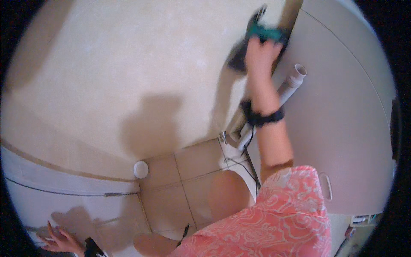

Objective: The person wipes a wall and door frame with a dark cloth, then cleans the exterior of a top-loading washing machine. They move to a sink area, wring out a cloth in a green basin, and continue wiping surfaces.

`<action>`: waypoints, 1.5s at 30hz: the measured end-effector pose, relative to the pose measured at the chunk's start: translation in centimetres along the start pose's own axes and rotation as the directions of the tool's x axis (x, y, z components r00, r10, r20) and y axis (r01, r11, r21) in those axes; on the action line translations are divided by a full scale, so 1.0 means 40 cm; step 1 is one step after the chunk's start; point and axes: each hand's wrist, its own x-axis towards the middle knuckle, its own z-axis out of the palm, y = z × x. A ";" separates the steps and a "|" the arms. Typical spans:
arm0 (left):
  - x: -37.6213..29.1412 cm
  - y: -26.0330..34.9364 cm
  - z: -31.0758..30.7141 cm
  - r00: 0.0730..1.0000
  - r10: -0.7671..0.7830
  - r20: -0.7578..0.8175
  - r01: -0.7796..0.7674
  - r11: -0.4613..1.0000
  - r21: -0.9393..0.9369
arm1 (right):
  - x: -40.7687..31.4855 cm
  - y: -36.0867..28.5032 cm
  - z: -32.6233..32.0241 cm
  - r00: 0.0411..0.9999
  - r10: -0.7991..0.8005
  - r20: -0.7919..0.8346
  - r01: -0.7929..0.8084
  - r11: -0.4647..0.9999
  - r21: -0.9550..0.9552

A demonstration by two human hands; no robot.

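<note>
My right hand (261,56), blurred by motion, is raised near the wall and closed around a teal and black object (266,32). Blur hides what kind of thing it is; a dark shape and shadow lie around it on the wall. A black band circles that wrist, and a thin dark cable hangs from it. Low at the left, my left hand (59,239) holds nothing, its fingers spread in front of a pale panel (64,205). A dark band is on this wrist too.
A white plastic pipe (291,82) leans along the corner, beside a large pale cabinet door (340,122) with a handle (326,186). A small metal fitting (223,137) sits low at the wall. A round white object (140,169) is near the tiled floor (163,205).
</note>
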 end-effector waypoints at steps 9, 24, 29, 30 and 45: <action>-0.025 0.010 0.064 0.996 0.069 -0.057 -0.077 0.983 -0.167 | 0.155 0.062 0.088 0.860 -0.429 -0.278 0.337 0.884 -0.323; 0.015 0.179 0.107 0.993 -0.115 0.016 0.113 0.928 -0.354 | -0.988 0.240 0.187 -0.089 0.660 0.746 -0.886 -0.394 0.243; 0.001 0.159 0.103 0.991 -0.083 0.102 0.106 0.963 -0.247 | -1.244 -0.331 0.299 0.194 0.026 0.981 -0.861 0.484 0.157; -0.025 0.152 0.103 0.998 -0.046 0.053 0.059 0.960 -0.272 | -1.272 -0.427 0.312 0.197 -0.085 0.977 -0.696 0.689 0.200; -0.117 -0.015 0.096 0.998 -0.039 -0.050 0.019 0.933 -0.360 | -1.073 -0.397 0.027 -0.185 0.105 0.977 -0.882 -0.456 -0.118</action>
